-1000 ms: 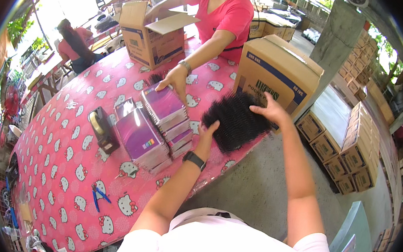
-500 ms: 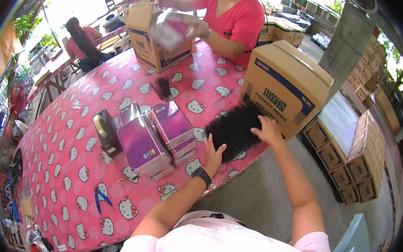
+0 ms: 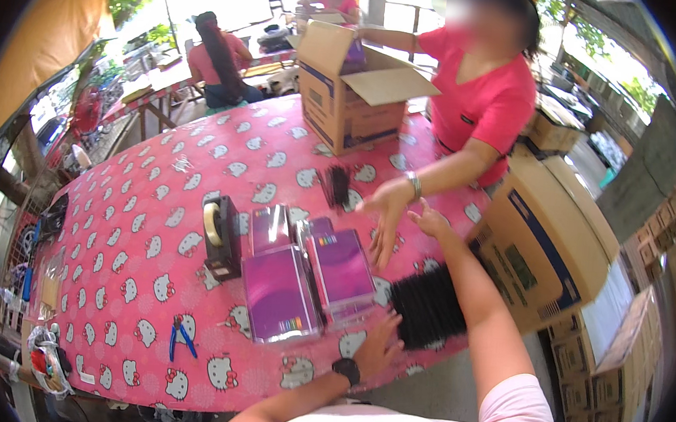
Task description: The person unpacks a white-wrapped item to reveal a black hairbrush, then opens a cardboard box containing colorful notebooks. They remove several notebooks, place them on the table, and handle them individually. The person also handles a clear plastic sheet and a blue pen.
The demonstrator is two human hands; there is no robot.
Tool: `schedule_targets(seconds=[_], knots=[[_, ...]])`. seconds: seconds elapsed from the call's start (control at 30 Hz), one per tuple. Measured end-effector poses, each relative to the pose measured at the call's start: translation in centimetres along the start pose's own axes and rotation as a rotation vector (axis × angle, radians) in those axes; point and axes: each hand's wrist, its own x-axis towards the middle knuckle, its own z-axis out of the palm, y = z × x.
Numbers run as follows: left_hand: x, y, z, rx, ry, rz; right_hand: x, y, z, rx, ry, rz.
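A heap of black spiral binding coils [image 3: 429, 307] lies at the table's front right. Beside its left end is my left hand [image 3: 379, 347], holding nothing, fingers apart and close to the coils. My right hand [image 3: 432, 222] is stretched out past the heap, fingers extended and seemingly empty. Just left of it a co-worker's open hand [image 3: 390, 207] reaches over the table. Stacks of purple-covered notebooks, with a large one [image 3: 280, 292] and another [image 3: 341, 271] in front, stand left of my left hand. Farther back lies a smaller bundle of black coils [image 3: 334, 185].
A black tape dispenser [image 3: 220, 240] and blue-handled cutters [image 3: 182, 340] are on the pink patterned tablecloth [image 3: 126, 274]. An open carton [image 3: 353, 117] stands at the back, a larger carton [image 3: 537, 250] at the right edge. The co-worker in red [image 3: 482, 95] stands across the table.
My right hand has left the coils and moved forward. The co-worker's hand has come from the open carton toward it. The packet the co-worker held is out of that hand. The view has shifted left.
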Motion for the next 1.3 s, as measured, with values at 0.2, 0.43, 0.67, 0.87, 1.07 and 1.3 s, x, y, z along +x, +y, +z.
schedule_targets(seconds=[0.2,0.43,0.67,0.87,1.07,1.3], knots=[[1.0,0.6,0.1,-0.023,-0.108,-0.022,11.5,6.8,7.9,-0.221,0.701,-0.56],[0.8,0.7,-0.5,0.001,-0.15,-0.096,14.8,3.9,8.0,-0.186,0.106,-0.29],[1.2,0.4,-0.4,-0.019,-0.116,-0.047,2.7,-0.3,-2.7,0.259,0.029,-0.185],[1.0,-0.1,0.0,-0.041,-0.021,0.004,-16.1,0.4,-13.8,0.025,0.314,-0.263],[1.0,0.0,1.1,-0.051,0.011,0.085,-25.8,7.2,-9.7,-0.344,0.23,-0.07],[-2.1,1.2,-1.8,-0.019,0.057,0.158,-28.1,6.3,-5.3,-0.246,0.021,0.186]])
